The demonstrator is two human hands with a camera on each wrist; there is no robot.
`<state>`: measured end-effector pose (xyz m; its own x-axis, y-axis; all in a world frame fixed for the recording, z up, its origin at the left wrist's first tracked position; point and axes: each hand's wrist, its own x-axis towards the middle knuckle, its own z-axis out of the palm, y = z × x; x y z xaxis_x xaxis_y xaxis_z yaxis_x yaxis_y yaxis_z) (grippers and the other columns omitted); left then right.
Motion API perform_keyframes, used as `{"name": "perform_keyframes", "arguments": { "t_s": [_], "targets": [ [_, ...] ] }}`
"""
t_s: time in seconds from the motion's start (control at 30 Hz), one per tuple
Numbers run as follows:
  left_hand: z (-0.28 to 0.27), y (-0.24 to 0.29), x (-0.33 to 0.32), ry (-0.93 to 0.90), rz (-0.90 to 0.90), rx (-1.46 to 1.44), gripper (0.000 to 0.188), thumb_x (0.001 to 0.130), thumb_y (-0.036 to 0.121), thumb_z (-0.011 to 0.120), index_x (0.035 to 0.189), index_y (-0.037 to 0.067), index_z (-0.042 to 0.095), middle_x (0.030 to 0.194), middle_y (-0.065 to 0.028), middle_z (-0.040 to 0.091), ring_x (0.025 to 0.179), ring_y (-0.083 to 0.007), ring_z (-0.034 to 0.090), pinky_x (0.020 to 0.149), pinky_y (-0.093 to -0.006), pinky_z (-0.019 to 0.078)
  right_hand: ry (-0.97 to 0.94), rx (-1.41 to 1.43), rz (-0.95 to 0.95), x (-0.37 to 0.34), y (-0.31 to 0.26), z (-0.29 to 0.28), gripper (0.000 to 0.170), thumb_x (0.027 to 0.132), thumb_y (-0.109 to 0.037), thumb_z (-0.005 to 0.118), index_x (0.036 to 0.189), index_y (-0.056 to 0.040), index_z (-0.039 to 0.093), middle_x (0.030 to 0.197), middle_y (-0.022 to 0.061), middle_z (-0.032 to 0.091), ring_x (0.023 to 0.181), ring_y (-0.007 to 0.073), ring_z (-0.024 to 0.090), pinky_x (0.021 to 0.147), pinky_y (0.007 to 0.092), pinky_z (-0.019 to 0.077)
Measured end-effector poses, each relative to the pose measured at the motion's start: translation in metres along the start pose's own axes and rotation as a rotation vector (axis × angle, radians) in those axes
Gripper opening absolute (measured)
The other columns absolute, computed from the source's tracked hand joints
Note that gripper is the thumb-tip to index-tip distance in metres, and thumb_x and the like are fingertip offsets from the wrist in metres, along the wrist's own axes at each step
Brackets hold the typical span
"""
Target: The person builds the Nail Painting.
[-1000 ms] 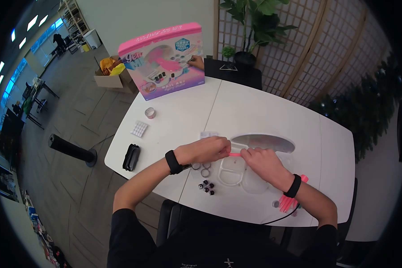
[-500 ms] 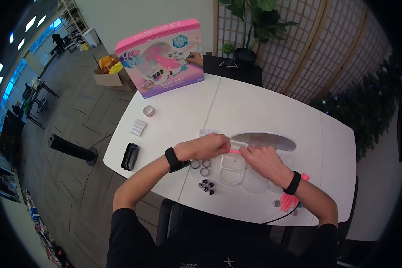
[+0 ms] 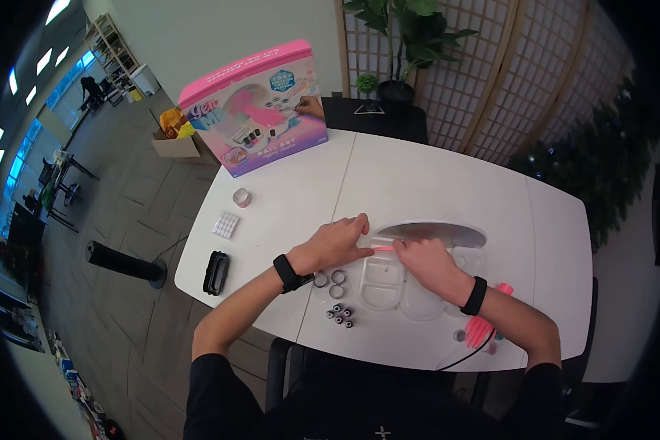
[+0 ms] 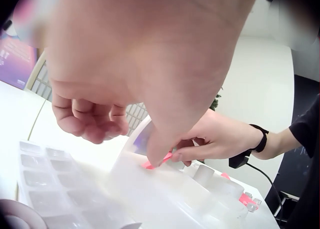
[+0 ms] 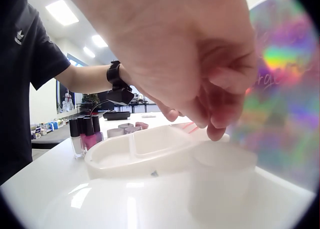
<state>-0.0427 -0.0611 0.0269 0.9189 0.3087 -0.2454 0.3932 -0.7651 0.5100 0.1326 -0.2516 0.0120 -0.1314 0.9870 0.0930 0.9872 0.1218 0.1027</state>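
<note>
A thin pink stick (image 3: 383,248) lies across the back of the white compartmented tray (image 3: 380,295), in front of the oval mirror (image 3: 447,235). My right hand (image 3: 427,262) pinches its right end with curled fingers, which partly hide it. On its left end rests the tip of my left thumb; the other fingers of my left hand (image 3: 333,246) are lifted away and loosely bent. In the right wrist view, the pink stick (image 5: 189,128) shows just beyond my right fingertips, low over the tray's rim.
Small round jars (image 3: 336,278) and several nail polish bottles (image 3: 339,315) stand left of the tray. Bright pink pieces (image 3: 479,331) lie beside my right forearm. A clear gridded tray (image 4: 50,184) is under my left hand. A nail art box (image 3: 253,110) stands at the back left.
My left fingers have let go of the pink stick and spread, leaving only the thumb at its end. My right hand keeps its grip in about the same place.
</note>
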Motion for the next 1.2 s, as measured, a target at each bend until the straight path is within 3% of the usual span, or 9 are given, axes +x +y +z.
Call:
{"name": "perform_keyframes", "arguments": {
  "t_s": [0.1, 0.3, 0.67, 0.87, 1.0, 1.2],
  "targets": [
    [0.016, -0.010, 0.010, 0.079, 0.051, 0.024, 0.061, 0.095, 0.037, 0.082, 0.137, 0.005, 0.051, 0.122, -0.0249, 0.071, 0.120, -0.0435, 0.066, 0.103, -0.0518, 0.0528, 0.001, -0.001, -0.008, 0.004, -0.002, 0.002, 0.023, 0.081, -0.004, 0.075, 0.102, 0.0004, 0.066, 0.078, 0.0113, 0.075, 0.074, 0.0266, 0.079, 0.058, 0.0367, 0.0609],
    [0.022, -0.013, 0.029, -0.016, -0.020, -0.031, 0.064, 0.095, 0.037, 0.081, 0.143, 0.005, 0.055, 0.134, -0.0255, 0.067, 0.132, -0.0428, 0.060, 0.109, -0.0510, 0.0514, -0.040, -0.037, -0.024, 0.010, -0.006, -0.003, 0.024, 0.082, -0.004, 0.076, 0.103, 0.0013, 0.067, 0.077, 0.0107, 0.075, 0.073, 0.0248, 0.079, 0.058, 0.0351, 0.0604],
    [0.037, -0.016, 0.050, -0.035, 0.005, 0.051, 0.054, 0.093, 0.036, 0.082, 0.131, 0.001, 0.067, 0.118, -0.0242, 0.075, 0.120, -0.0435, 0.069, 0.102, -0.0515, 0.0551, -0.063, -0.076, 0.015, 0.012, -0.003, 0.012, 0.021, 0.086, -0.007, 0.074, 0.105, 0.0003, 0.068, 0.073, 0.0102, 0.076, 0.068, 0.0249, 0.079, 0.057, 0.0358, 0.0607],
    [0.044, -0.018, 0.053, -0.011, -0.001, 0.067, 0.047, 0.093, 0.034, 0.081, 0.124, 0.001, 0.069, 0.118, -0.0244, 0.076, 0.117, -0.0440, 0.070, 0.102, -0.0521, 0.0550, -0.056, 0.024, 0.072, 0.009, -0.003, 0.006, 0.019, 0.087, -0.006, 0.069, 0.104, 0.0021, 0.069, 0.074, 0.0140, 0.074, 0.070, 0.0315, 0.077, 0.060, 0.0424, 0.0612],
    [0.044, -0.017, 0.055, -0.032, -0.009, 0.077, 0.042, 0.093, 0.032, 0.078, 0.120, 0.001, 0.069, 0.121, -0.0241, 0.075, 0.121, -0.0436, 0.069, 0.104, -0.0517, 0.0547, -0.033, 0.147, 0.003, 0.004, 0.004, 0.005, 0.020, 0.089, -0.005, 0.067, 0.107, 0.0010, 0.071, 0.076, 0.0174, 0.074, 0.072, 0.0359, 0.077, 0.062, 0.0468, 0.0606],
    [0.034, -0.014, 0.057, -0.100, -0.030, 0.041, 0.048, 0.091, 0.033, 0.081, 0.124, 0.001, 0.068, 0.121, -0.0240, 0.075, 0.118, -0.0428, 0.071, 0.103, -0.0502, 0.0554, -0.104, 0.236, 0.026, 0.004, 0.003, 0.006, 0.018, 0.089, -0.002, 0.065, 0.104, 0.0013, 0.075, 0.079, 0.0225, 0.074, 0.074, 0.0400, 0.076, 0.063, 0.0511, 0.0592]
  ]
}}
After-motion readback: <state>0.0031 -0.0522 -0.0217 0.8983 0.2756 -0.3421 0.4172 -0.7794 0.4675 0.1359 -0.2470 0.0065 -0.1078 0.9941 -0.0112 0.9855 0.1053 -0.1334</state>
